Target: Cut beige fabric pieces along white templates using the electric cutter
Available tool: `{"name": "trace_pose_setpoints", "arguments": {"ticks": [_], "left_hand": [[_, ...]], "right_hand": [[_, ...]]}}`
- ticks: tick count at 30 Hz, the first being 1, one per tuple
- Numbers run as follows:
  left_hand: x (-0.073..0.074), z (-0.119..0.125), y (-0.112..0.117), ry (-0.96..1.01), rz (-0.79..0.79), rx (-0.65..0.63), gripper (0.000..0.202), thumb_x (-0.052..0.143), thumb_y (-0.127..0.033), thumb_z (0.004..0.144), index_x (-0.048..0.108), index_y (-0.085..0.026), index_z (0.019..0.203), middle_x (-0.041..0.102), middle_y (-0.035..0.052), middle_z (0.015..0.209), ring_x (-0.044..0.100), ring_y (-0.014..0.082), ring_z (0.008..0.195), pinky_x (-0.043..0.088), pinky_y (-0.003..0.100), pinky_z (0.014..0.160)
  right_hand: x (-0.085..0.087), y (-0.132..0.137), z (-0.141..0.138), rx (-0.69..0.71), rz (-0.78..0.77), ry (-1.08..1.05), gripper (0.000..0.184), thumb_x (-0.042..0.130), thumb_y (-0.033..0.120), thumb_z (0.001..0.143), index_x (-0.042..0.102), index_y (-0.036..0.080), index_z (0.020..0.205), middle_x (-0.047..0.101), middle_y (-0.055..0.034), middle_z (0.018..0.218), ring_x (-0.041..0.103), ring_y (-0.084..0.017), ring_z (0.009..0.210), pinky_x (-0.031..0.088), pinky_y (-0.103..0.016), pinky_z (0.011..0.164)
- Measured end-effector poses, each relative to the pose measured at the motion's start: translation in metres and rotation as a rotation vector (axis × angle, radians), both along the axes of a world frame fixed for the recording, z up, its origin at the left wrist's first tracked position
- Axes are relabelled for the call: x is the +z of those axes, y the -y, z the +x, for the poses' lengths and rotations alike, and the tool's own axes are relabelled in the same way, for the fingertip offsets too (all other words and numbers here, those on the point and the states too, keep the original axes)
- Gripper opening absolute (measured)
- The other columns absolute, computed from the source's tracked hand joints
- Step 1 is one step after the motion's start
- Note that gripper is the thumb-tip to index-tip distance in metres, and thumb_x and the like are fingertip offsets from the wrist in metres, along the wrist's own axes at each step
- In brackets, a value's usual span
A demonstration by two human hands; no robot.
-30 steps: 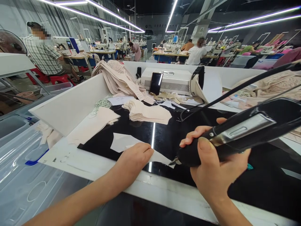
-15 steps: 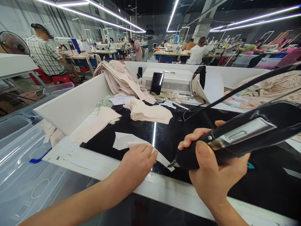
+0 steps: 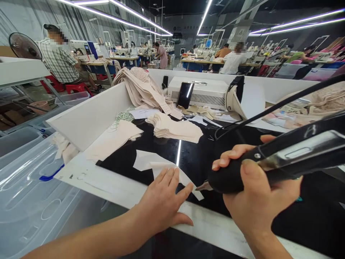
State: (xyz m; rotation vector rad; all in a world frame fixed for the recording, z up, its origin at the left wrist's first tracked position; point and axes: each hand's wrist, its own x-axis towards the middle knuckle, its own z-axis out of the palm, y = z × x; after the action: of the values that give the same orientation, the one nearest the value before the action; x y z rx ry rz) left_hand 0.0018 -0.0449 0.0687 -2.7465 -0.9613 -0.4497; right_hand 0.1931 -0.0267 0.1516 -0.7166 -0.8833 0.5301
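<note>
My left hand (image 3: pixel 163 201) lies with its fingers spread on a thin white fabric piece (image 3: pixel 183 178) at the near edge of the black work surface. The thumb points to the right over the white table edge. My right hand (image 3: pixel 253 190) is wrapped round a thick black corded handheld tool (image 3: pixel 272 162) with a silver panel. Its narrow metal tip meets the right end of the fabric piece, close to my left index finger; whether it presses down I cannot tell. Beyond my hands sits a stack of cut cream fabric pieces (image 3: pixel 176 128).
More cream fabric (image 3: pixel 115 138) lies at the left, beside tangled green thread (image 3: pixel 124 118). A phone (image 3: pixel 185 95) leans against a white vented box (image 3: pixel 202 90). The tool's black cable (image 3: pixel 258 115) arcs across the right. Clear plastic bins (image 3: pixel 29 194) stand left; people sit at sewing machines behind.
My left hand has opened from a bent-finger press, its thumb and index finger now stretched out. The view has shifted slightly. The right hand keeps its grip on the tool.
</note>
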Motion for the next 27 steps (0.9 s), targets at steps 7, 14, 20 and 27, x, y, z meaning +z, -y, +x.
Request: {"name": "trace_pose_setpoints", "arguments": {"ticks": [7,14,20,27], "left_hand": [[-0.001,0.004,0.0,0.03,-0.007,-0.009,0.101,0.078,-0.094,0.091,0.065,-0.02,0.159,0.071,0.0326,0.158,0.073,0.0471,0.147,0.062,0.06,0.119],[-0.005,0.005,-0.001,0.069,0.009,-0.025,0.101,0.075,-0.095,0.091,0.065,-0.019,0.157,0.07,0.0341,0.158,0.073,0.0477,0.148,0.062,0.06,0.12],[-0.006,0.005,-0.002,0.094,-0.021,-0.041,0.099,0.077,-0.094,0.091,0.067,-0.019,0.155,0.07,0.0333,0.159,0.071,0.0477,0.15,0.062,0.061,0.121],[-0.003,-0.002,-0.004,0.142,-0.049,-0.077,0.096,0.082,-0.089,0.09,0.067,-0.019,0.155,0.07,0.0334,0.158,0.072,0.0491,0.148,0.063,0.063,0.12]], "right_hand": [[0.004,-0.029,-0.006,0.003,0.032,-0.009,0.044,0.093,0.028,0.08,0.065,0.031,0.115,0.07,0.0072,0.083,0.065,-0.018,0.059,0.062,-0.032,0.053],[-0.002,-0.031,-0.009,0.012,-0.007,-0.003,0.05,0.093,0.027,0.078,0.066,0.031,0.12,0.072,0.0075,0.084,0.066,-0.019,0.058,0.062,-0.034,0.052],[0.0,-0.04,-0.01,0.012,0.028,0.017,0.047,0.092,0.031,0.081,0.064,0.031,0.119,0.07,0.0078,0.084,0.065,-0.018,0.058,0.061,-0.033,0.052],[-0.011,-0.05,-0.012,0.039,0.062,0.051,0.049,0.095,0.034,0.083,0.062,0.03,0.119,0.07,0.008,0.085,0.064,-0.015,0.059,0.059,-0.029,0.053]]}}
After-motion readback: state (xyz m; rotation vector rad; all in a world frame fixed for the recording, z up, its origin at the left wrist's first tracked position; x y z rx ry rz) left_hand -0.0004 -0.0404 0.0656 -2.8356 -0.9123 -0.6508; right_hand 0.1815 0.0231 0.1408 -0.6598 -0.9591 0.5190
